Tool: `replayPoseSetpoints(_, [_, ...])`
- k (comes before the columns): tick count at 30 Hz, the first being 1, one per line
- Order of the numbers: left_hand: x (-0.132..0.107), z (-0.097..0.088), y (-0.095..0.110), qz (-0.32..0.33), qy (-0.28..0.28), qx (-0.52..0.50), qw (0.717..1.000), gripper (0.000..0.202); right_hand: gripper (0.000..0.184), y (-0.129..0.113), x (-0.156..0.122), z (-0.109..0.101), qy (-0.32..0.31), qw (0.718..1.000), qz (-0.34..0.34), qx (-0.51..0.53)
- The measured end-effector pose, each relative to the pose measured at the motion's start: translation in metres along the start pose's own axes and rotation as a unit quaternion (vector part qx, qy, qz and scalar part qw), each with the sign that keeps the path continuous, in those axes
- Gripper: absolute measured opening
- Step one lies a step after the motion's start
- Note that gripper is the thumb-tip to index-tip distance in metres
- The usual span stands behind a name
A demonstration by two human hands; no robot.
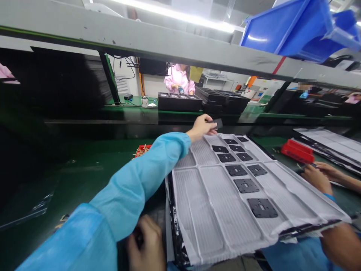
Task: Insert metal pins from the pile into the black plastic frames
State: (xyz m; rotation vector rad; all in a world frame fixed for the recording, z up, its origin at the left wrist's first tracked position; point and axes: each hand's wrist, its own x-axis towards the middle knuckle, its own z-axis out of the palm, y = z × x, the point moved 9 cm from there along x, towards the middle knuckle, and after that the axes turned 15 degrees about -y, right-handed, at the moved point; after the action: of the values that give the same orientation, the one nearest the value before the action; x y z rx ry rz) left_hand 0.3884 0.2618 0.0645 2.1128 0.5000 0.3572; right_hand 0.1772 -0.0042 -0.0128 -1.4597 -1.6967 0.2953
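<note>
My left hand (200, 127), at the end of a light blue sleeve, reaches to the far end of a white ribbed tray (214, 210). It pinches a small black flat part (217, 122) above the tray's far edge. Several black square plates (246, 185) lie in one row of the tray's slots. My right hand (147, 249) sits low at the tray's near left corner. Its fingers are curled around something dark that I cannot make out. Black trays are stacked under the white one.
A co-worker's two hands (320, 177) rest at the tray's right side, beside a red box (297, 151). A bare arm (342, 246) shows under the near right corner. Black tray stacks (180, 101) stand beyond the green belt (84, 180). Blue bins (293, 28) sit overhead.
</note>
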Motion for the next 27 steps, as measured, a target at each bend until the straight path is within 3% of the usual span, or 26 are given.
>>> replayPoseSetpoints(2, [-0.026, -0.032, -0.004, -0.010, 0.025, -0.046, 0.999, 0.035, 0.025, 0.010, 0.017, 0.059, 0.012, 0.998, 0.014, 0.052])
replayPoseSetpoints(3, [-0.045, -0.051, -0.009, -0.017, 0.041, -0.060, 0.997, 0.032, 0.020, 0.017, 0.023, 0.078, 0.020, 0.996, 0.022, 0.079])
replayPoseSetpoints(4, [-0.068, -0.072, -0.015, -0.025, 0.061, -0.070, 0.995, 0.027, 0.027, 0.021, 0.026, 0.090, 0.024, 0.994, 0.029, 0.106])
replayPoseSetpoints(7, [-0.162, -0.124, -0.038, -0.064, 0.126, -0.075, 0.987, 0.007, 0.022, 0.026, 0.024, 0.093, 0.025, 0.980, 0.032, 0.194])
replayPoseSetpoints(9, [-0.238, -0.137, -0.052, -0.103, 0.167, -0.065, 0.978, 0.004, 0.014, 0.029, 0.020, 0.082, 0.024, 0.966, 0.034, 0.255])
replayPoseSetpoints(11, [-0.310, -0.127, -0.065, -0.150, 0.197, -0.061, 0.967, 0.006, 0.009, 0.033, 0.018, 0.073, 0.029, 0.948, 0.038, 0.314])
replayPoseSetpoints(13, [-0.369, -0.097, -0.080, -0.199, 0.208, -0.076, 0.955, 0.005, 0.008, 0.037, 0.018, 0.071, 0.026, 0.933, 0.053, 0.356])
replayPoseSetpoints(16, [-0.423, -0.038, -0.103, -0.254, 0.183, -0.127, 0.941, 0.016, 0.008, 0.043, 0.017, 0.086, -0.043, 0.917, 0.105, 0.382])
replayPoseSetpoints(19, [-0.442, 0.010, -0.115, -0.278, 0.138, -0.190, 0.931, 0.027, 0.012, 0.049, 0.010, 0.103, -0.132, 0.895, 0.166, 0.392])
replayPoseSetpoints(21, [-0.442, 0.029, -0.116, -0.281, 0.115, -0.228, 0.925, 0.029, 0.015, 0.052, 0.005, 0.107, -0.178, 0.876, 0.193, 0.404])
replayPoseSetpoints(27, [-0.431, 0.044, -0.103, -0.265, 0.049, -0.320, 0.908, 0.023, 0.014, 0.050, -0.003, 0.101, -0.235, 0.849, 0.207, 0.425])
